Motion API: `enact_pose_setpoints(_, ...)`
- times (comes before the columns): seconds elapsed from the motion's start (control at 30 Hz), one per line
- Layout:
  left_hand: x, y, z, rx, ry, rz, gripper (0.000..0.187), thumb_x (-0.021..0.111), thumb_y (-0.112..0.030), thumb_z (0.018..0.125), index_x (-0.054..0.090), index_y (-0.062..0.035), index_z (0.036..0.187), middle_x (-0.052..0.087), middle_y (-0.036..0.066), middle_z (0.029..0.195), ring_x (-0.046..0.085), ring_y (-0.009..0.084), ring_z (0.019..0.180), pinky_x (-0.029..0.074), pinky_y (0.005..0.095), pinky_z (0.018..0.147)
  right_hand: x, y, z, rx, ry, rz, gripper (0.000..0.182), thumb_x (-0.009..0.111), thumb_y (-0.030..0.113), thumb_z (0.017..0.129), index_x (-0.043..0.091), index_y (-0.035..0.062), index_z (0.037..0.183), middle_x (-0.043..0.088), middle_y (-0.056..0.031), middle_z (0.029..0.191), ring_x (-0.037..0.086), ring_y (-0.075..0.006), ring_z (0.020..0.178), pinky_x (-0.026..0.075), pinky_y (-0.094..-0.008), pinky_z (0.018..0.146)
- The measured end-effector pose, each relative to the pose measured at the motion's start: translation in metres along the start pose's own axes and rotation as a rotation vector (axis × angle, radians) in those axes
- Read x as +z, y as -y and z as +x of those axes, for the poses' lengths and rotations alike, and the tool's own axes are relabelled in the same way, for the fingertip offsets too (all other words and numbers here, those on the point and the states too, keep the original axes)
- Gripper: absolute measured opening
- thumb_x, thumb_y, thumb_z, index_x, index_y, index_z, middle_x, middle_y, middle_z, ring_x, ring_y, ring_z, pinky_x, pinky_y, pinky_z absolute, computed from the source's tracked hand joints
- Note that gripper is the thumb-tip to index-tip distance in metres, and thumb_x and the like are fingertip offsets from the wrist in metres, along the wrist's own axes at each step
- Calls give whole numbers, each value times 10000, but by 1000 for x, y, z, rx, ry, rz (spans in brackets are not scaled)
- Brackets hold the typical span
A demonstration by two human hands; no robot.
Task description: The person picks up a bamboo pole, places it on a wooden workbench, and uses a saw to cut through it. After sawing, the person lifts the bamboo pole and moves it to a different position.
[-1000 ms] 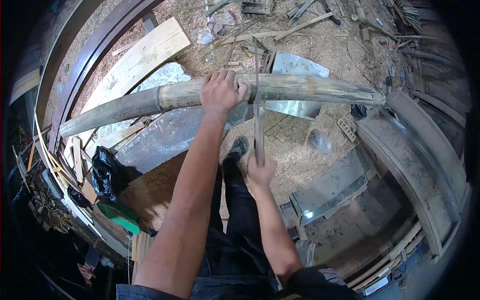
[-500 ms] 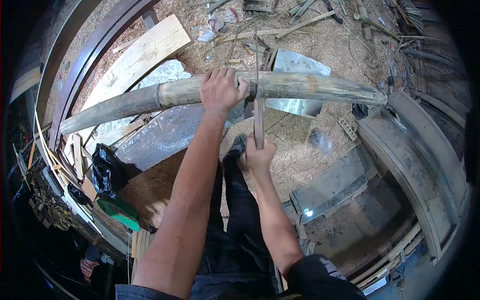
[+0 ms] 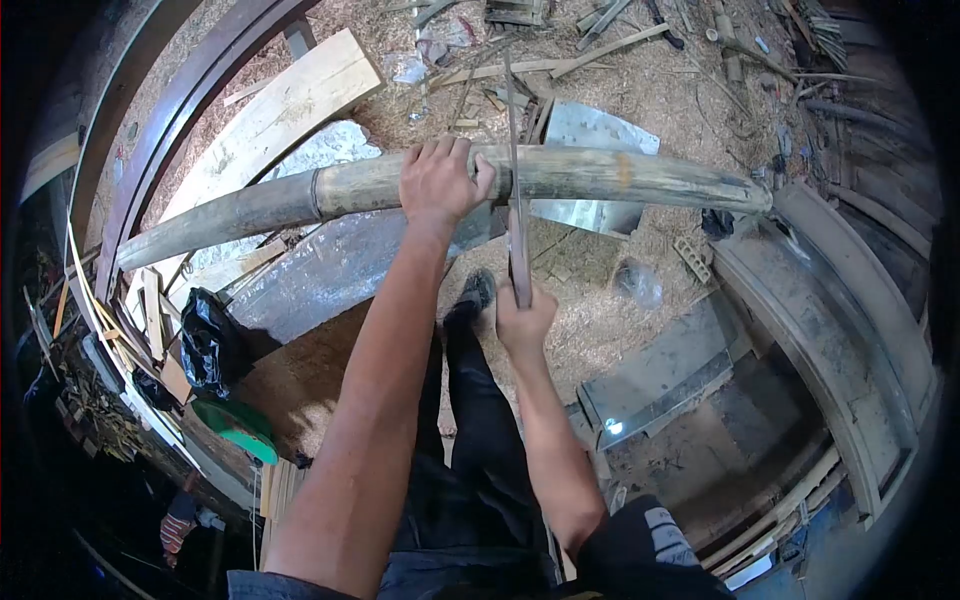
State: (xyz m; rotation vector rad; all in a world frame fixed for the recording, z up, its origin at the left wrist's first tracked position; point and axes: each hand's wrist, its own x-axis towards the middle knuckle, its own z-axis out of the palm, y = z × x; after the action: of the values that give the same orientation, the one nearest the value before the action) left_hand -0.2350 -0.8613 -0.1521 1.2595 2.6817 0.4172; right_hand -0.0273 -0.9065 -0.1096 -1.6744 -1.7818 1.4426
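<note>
A thick bamboo pole lies crosswise in front of me, with a dark joint ring left of my left hand. My left hand presses on top of it, fingers bent over the far side and thumb pointing right. Just right of that thumb, a long thin handsaw, seen edge-on, crosses the pole at a dark cut line. My right hand is closed around its near end, on my side of the pole. How deep the blade sits is hidden.
Sawdust and wood scraps cover the floor. A pale board and a metal sheet lie beyond and under the pole. A black plastic bag and a green round object are at left; a curved frame stands at right.
My right hand has drawn the handsaw slightly back toward me, and the blade leans a little more to the left at its far end. My left hand stays on the bamboo pole.
</note>
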Motion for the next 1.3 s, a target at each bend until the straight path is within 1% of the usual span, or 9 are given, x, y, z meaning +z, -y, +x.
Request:
enact_pose_setpoints(0.1, 0, -1, -6, -3, 3, -26, 331, 579, -317, 865, 741, -90, 1044, 735, 122, 1025, 682, 292, 1010, 465, 433, 999, -17, -14, -68, -101, -90, -195, 244, 677, 145, 872, 640, -6, 685, 544, -124, 530, 607, -181, 507, 446, -357, 506)
enact_pose_setpoints(0.2, 3, 3, -1, 18, 2, 17, 325, 584, -314, 865, 740, -89, 1039, 734, 119, 1022, 683, 292, 1002, 469, 438, 986, -25, -47, -108, -22, -94, 73, 220, 702, 157, 837, 650, -7, 701, 541, -122, 524, 616, -187, 510, 454, -354, 513)
enact_pose_setpoints(0.27, 1, 0, -5, 8, -5, -3, 317, 589, -314, 863, 739, -91, 1030, 734, 116, 1017, 684, 286, 991, 475, 434, 966, -13, -15, -66, 95, -38, -132, 232, 677, 146, 835, 618, -20, 685, 518, -140, 527, 579, -177, 485, 436, -362, 500)
enact_pose_setpoints(0.43, 4, 2, -1, 24, -43, 7, 303, 592, -309, 863, 740, -91, 1014, 735, 114, 1004, 686, 279, 978, 486, 420, 937, 10, 3, 16, -68, -31, 62, 305, 666, 194, 871, 583, -22, 673, 486, -170, 543, 517, -184, 462, 404, -391, 493)
enact_pose_setpoints(0.6, 4, 0, 2, 53, -93, -13, 300, 589, -311, 866, 740, -92, 1003, 735, 121, 987, 690, 280, 969, 491, 415, 927, -18, -18, -83, -47, -94, -6, 244, 709, 188, 847, 659, -13, 717, 569, -186, 565, 655, -283, 532, 469, -422, 532)
enact_pose_setpoints(0.67, 3, 1, -4, 35, -58, -9, 299, 587, -309, 868, 740, -91, 1003, 735, 122, 984, 691, 283, 962, 490, 416, 938, -16, -31, -77, 94, -29, -99, 238, 694, 179, 842, 650, -20, 719, 561, -194, 565, 640, -278, 517, 462, -415, 526)
enact_pose_setpoints(0.8, 11, 2, -6, 80, -172, 7, 280, 581, -335, 848, 694, -80, 818, 710, 111, 871, 679, 276, 861, 496, 411, 883, 4, 7, 9, -13, -30, -31, 269, 674, 173, 841, 595, -20, 671, 501, -159, 529, 581, -214, 489, 421, -401, 503)
enact_pose_setpoints(1.0, 3, 2, 0, 58, -94, -1, 288, 588, -300, 865, 734, -87, 991, 735, 118, 979, 692, 291, 946, 487, 411, 956, -24, -12, -89, -45, -54, -32, 239, 662, 182, 870, 633, -21, 748, 515, -157, 560, 580, -198, 502, 452, -363, 531)
enact_pose_setpoints(1.3, 1, 1, -1, 36, -38, -21, 312, 583, -305, 865, 735, -79, 1017, 728, 120, 975, 684, 293, 927, 485, 426, 925, 6, 13, 13, 41, -12, 96, 283, 662, 172, 868, 571, -11, 671, 467, -125, 539, 516, -143, 491, 420, -370, 504)
